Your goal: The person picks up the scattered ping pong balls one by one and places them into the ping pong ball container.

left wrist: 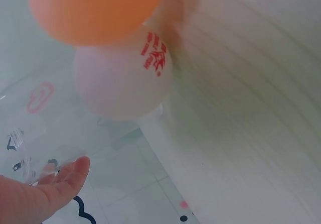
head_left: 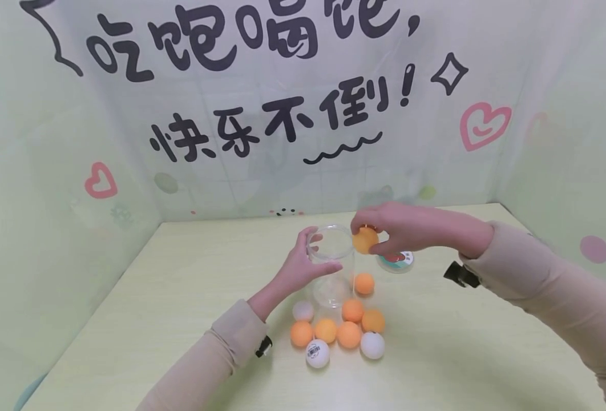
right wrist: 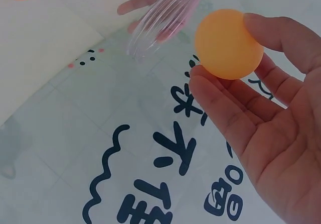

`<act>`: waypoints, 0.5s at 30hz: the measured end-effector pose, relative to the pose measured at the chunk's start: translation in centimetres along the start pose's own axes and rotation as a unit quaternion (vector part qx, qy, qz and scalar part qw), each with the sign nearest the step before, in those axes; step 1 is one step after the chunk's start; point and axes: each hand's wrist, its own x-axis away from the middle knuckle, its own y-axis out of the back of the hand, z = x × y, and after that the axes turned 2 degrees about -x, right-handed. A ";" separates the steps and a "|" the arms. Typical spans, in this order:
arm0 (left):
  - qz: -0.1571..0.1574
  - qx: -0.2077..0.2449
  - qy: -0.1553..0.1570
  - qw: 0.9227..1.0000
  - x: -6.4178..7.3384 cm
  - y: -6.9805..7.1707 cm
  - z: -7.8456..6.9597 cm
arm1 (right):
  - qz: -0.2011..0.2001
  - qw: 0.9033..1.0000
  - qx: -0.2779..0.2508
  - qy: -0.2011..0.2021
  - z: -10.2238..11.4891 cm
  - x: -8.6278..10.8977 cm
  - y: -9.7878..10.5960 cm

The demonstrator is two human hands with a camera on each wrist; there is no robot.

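Note:
My left hand (head_left: 298, 271) grips a clear plastic jar (head_left: 346, 281) that stands upright on the table, thumb on the near side and fingers round the far side. An orange ping-pong ball (head_left: 366, 240) is pinched between thumb and fingers of my right hand (head_left: 405, 226), right beside the jar's rim. In the right wrist view, that ball (right wrist: 228, 44) shows close to the jar's ridged neck (right wrist: 163, 23). Several loose orange balls (head_left: 349, 335) and white balls (head_left: 318, 353) lie in front of the jar. One white ball (left wrist: 123, 76) carries red print.
A round disc with a coloured print (head_left: 396, 262) lies to the right of the jar, partly behind my right hand. One orange ball (head_left: 364, 283) sits at the jar's right side. A printed cloth wall (head_left: 262, 177) borders the pale table (head_left: 190, 285) at the back and sides.

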 end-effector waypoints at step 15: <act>-0.004 0.001 -0.008 1.000 -0.1 0.2 0.1 | 0.022 1.000 0.011 -0.011 -1.4 -5.1 -1.2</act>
